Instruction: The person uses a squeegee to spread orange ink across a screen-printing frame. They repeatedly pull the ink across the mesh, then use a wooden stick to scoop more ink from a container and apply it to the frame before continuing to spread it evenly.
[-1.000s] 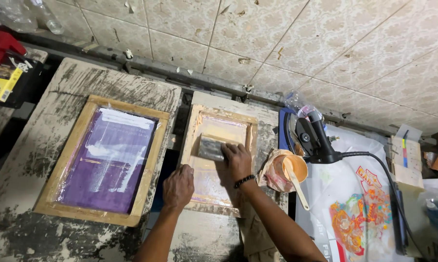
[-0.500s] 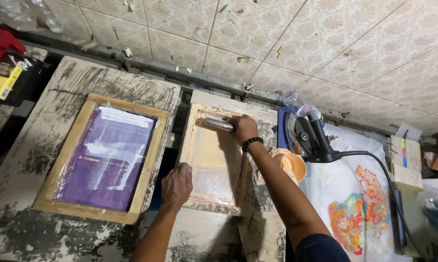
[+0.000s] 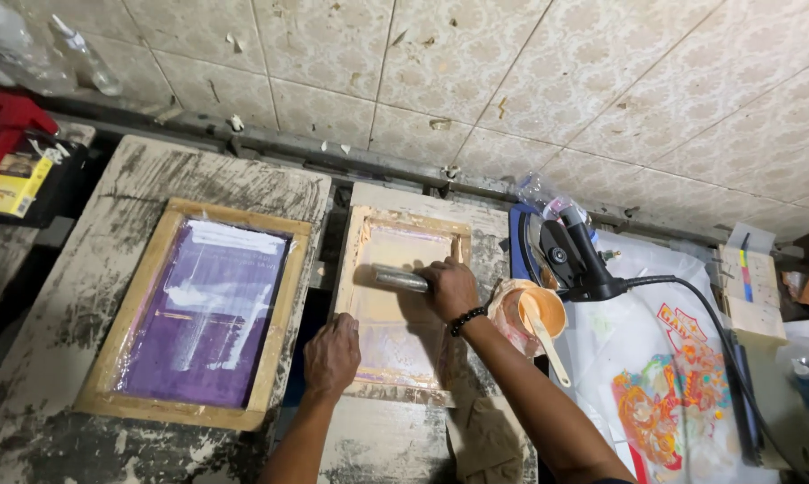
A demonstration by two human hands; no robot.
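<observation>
wood-framed printing screen (image 3: 403,305) lay flat on the stained work board (image 3: 404,439), beside a larger purple-meshed frame (image 3: 200,314). the right hand (image 3: 449,289) was clenched around a squeegee (image 3: 399,279) set across the upper mesh. the left hand (image 3: 332,355) pressed palm-down on the frame's lower left corner, fingers curled over the edge, grasping nothing else. risk noted: the frame appeared held at one corner only, so an uneven stroke could shift it and smear the print. the right forearm passed close to the orange ink cup (image 3: 541,311); a knock could tip it.
</observation>
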